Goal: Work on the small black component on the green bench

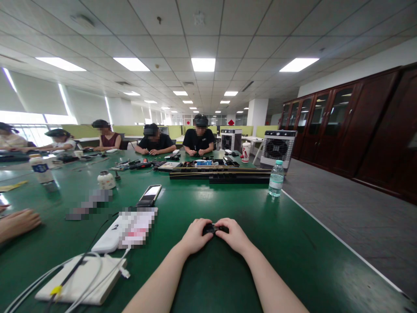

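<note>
Both my hands meet over the green table (pixel 221 204), close in front of me. My left hand (pixel 196 236) is closed, its thumb and fingers gripping the left end of a small black part (pixel 212 228). On the right end of that same part, my right hand (pixel 233 235) pinches with thumb and fingers. The part is dark and mostly covered by my fingers, so its exact kind does not show. It is held low, near the tabletop; whether it touches the table I cannot tell.
Left of my hands lie a phone (pixel 150 195), a white power bank (pixel 109 234), a white box (pixel 81 278) and loose cables. A water bottle (pixel 276 179) stands at the right edge. Long black strips (pixel 224 174) lie across the table. Another person's hand (pixel 19 224) rests at left; several people sit beyond.
</note>
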Tool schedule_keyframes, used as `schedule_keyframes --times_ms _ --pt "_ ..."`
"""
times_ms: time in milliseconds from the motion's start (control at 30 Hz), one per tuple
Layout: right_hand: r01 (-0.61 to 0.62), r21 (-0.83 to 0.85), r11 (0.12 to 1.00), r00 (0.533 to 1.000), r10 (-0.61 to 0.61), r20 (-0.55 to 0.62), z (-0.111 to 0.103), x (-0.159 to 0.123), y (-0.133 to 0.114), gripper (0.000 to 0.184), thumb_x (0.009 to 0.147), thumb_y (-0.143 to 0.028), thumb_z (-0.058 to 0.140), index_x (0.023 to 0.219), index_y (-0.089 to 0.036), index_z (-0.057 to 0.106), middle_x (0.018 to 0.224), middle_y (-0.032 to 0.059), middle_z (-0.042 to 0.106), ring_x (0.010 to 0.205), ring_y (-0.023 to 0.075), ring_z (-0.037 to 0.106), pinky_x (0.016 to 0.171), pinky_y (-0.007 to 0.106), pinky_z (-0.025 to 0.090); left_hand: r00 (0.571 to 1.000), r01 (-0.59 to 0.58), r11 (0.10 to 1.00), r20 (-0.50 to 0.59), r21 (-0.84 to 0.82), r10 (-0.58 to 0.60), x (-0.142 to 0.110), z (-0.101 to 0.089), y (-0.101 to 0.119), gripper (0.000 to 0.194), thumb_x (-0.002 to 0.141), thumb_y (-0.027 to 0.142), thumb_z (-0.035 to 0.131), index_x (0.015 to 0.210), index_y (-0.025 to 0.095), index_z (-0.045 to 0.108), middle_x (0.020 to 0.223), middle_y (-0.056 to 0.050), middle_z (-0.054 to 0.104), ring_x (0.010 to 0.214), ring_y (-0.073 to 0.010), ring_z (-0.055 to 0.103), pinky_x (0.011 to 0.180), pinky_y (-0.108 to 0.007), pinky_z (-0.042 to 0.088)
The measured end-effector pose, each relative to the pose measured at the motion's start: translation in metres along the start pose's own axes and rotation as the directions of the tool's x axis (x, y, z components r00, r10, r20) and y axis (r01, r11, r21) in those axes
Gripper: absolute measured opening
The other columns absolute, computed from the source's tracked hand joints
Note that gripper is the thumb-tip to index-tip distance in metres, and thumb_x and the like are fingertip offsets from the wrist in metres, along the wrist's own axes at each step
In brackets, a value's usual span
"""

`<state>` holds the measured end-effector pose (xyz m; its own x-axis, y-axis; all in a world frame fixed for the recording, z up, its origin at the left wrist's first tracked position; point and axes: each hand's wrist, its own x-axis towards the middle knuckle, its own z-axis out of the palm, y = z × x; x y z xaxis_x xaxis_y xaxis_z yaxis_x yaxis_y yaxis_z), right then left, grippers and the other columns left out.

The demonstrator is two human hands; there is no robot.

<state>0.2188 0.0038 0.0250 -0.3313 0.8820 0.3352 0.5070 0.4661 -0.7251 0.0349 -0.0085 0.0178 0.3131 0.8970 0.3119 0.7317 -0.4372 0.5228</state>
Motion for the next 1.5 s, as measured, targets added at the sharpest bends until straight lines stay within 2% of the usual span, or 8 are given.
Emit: schedule_keyframes --times_ms 133,667,833,1300,1500 --pt "0.012 -0.111 0.994 0.999 -0.009 0.033 -0.0004 -0.0011 -0.0020 0.020 0.068 -0.022 0.064 0.087 -0.024 0.069 0.100 0.0033 0.067 0.100 0.0218 0.055 0.091 0.037 0.040 1.000 -0.002 1.000 -0.004 0.001 0.002 0.0004 0.0015 -0.0014 0.038 0.072 0.022 0.059 0.110 0.018 0.056 0.106 -0.006 0.062 0.099 -0.0229 0.053 0.089 -0.035 0.042" --pt "0.085 -0.169 0.982 0.996 -0.081 0.030 -0.0025 -0.0032 -0.0089 0.020 0.074 -0.021 0.058 0.092 -0.026 0.067 0.102 0.0030 0.066 0.100 0.0219 0.054 0.090 0.036 0.039 1.000 0.017 1.000 0.012 0.007 -0.018 0.0007 0.0015 -0.0013 0.039 0.071 0.020 0.059 0.111 0.018 0.056 0.108 -0.006 0.061 0.100 -0.0230 0.053 0.090 -0.034 0.041" --pt "0.070 -0.207 0.976 0.997 -0.060 0.053 -0.0033 -0.0030 -0.0078 0.020 0.073 -0.022 0.060 0.091 -0.026 0.067 0.105 0.0034 0.066 0.101 0.0223 0.053 0.091 0.037 0.038 1.000 0.023 1.000 0.015 0.004 -0.023 0.0003 0.0006 0.0002 0.040 0.071 0.019 0.059 0.111 0.019 0.056 0.108 -0.006 0.061 0.101 -0.0230 0.053 0.091 -0.035 0.041" --pt "0.043 -0.168 0.985 0.998 -0.034 0.059 -0.0003 -0.0027 -0.0042 0.020 0.072 -0.025 0.061 0.090 -0.027 0.068 0.101 0.0017 0.067 0.098 0.0212 0.055 0.089 0.035 0.039 1.000 0.008 1.000 0.010 0.013 -0.008 0.0012 0.0019 -0.0015 0.037 0.074 0.022 0.058 0.111 0.019 0.056 0.107 -0.006 0.061 0.100 -0.0227 0.053 0.090 -0.035 0.041" --pt "-0.043 -0.096 0.994 0.997 0.049 0.064 -0.0006 -0.0024 -0.0028 0.023 0.068 -0.021 0.061 0.089 -0.026 0.068 0.099 0.0016 0.067 0.098 0.0219 0.057 0.090 0.036 0.040 1.000 0.011 1.000 0.010 0.009 -0.011 0.0009 0.0002 0.0000 0.039 0.073 0.022 0.059 0.111 0.019 0.056 0.108 -0.006 0.061 0.101 -0.0231 0.053 0.090 -0.035 0.041"
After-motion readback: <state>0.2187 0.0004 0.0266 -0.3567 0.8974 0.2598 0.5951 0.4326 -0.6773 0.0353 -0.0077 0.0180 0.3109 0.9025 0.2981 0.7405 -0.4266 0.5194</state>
